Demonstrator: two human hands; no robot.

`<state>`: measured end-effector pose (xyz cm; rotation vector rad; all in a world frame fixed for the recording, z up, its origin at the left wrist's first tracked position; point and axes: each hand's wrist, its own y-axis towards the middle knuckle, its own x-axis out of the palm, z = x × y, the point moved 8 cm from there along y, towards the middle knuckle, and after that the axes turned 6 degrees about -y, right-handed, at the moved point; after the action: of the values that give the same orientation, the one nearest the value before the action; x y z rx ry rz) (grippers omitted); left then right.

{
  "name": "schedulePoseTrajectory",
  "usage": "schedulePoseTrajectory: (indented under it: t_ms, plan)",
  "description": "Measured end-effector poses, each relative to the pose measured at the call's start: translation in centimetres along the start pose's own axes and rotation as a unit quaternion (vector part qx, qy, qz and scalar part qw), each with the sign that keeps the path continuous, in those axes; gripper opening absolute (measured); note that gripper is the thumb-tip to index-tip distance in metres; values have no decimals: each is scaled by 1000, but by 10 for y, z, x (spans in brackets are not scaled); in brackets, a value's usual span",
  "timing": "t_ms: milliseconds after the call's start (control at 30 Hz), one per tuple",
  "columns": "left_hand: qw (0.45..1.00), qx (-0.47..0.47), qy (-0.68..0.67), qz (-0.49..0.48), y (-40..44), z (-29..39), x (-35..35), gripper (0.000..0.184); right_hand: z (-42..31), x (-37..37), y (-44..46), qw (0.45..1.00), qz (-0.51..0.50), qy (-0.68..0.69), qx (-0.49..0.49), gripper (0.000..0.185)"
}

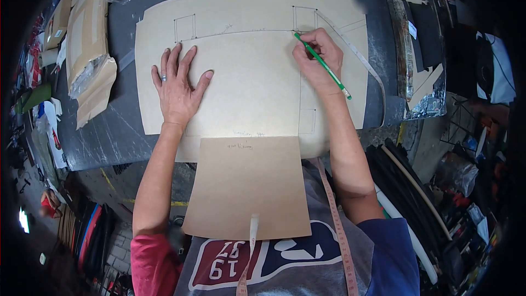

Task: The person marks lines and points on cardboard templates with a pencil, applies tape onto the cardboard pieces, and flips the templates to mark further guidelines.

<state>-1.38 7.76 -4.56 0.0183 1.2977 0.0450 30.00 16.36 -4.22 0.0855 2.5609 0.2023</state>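
Note:
A large tan paper sheet (246, 6) with pencilled lines and small drawn rectangles lies on the dark table. Over it rests a second tan piece (246, 82), whose lower flap (246, 186) hangs past the table's front edge towards my body. My left hand (179, 89), a ring on one finger, presses flat on the paper with fingers spread. In my right hand (323, 57) is a green pencil (334, 78), gripped near its point. The tip touches the paper by the upper right corner of the overlying piece.
A narrow measuring tape (361, 59) curves across the sheet's right side. Another tape (337, 225) hangs down my shirt. A cardboard-wrapped bundle (90, 38) lies at the table's left, and a long dark-edged block (401, 49) at its right. Dark rolls (402, 186) stand below right.

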Motion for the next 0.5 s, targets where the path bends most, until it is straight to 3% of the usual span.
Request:
schedulePoseTrajectory:
  t_ms: [500]
  plan:
    - [1000, 0, -3, 1, 0, 0, 0, 69, -3, -1, 1, 999, 6, -28, -37, 12]
